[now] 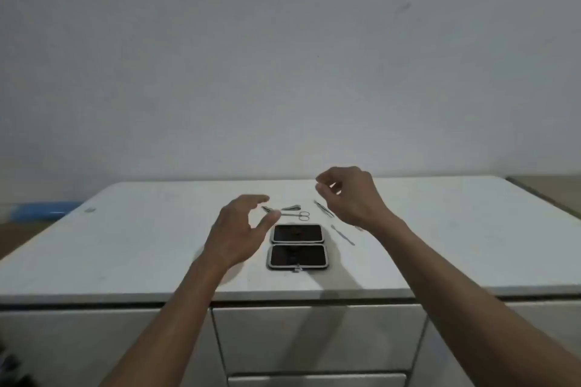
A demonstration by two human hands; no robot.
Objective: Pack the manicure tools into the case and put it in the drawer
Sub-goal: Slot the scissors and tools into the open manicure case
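White countertop (125,245) is carrying everything; both bare forearms are reaching in from the near edge, hands hovering above it, gripping nothing. Left hand (234,229) is sitting just left of the case (297,247), palm turned inward, thumb and fingers curled but apart in a loose C; fingertips are overlapping the tool cluster in view, contact unclear. Right hand (352,195) is hanging higher, wrist bent, fingers curled down with thumb and index close but not closed. Case is lying open and flat at centre, two dark halves stacked near-to-far, long axis running left-right, clasp on the near edge. Scissors (294,214) are lying just behind it, axis left-right, loops pointing right; small nipper-like tools (290,207) just beyond, blurred. Tweezers (323,209) are lying diagonally, right of those, partly under the right hand. A thin pusher (342,235) is lying diagonally right of the case. Drawer fronts (314,336) below are closed.
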